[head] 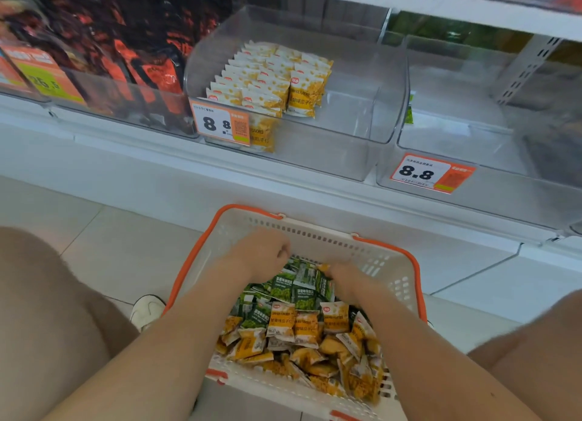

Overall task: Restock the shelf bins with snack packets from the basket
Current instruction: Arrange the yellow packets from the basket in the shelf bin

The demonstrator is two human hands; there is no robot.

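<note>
Overhead, the long white store shelf [157, 156] carries three clear plastic bins. The middle clear bin [362, 128] holds neat upright rows of yellow-and-white snack packets [274, 80] on its left side only. The right-hand clear bin [466, 131] shows almost nothing inside. The left-hand clear bin [104, 90] is packed with dark red-and-black packets.

Below, on the tiled floor between the person's knees, sits the white perforated plastic basket with an orange rim [406, 282]. It is heaped with loose yellow packets [305, 326] at the near end and loose green packets [302, 291] at the far end, and the two kinds overlap in the middle.

Both hands are down in the basket. The left hand [258, 254] is curled, knuckles up, over the green heap. The right hand [349, 279] has its fingers buried among the packets. Whether either actually grips a packet cannot be told.

The likeliest slip is a mixed handful, since green packets caught up with yellow ones would land in the wrong bin. An overfull grab could also shed packets on the lift to the shelf. A careless drop could topple the standing rows.
</note>
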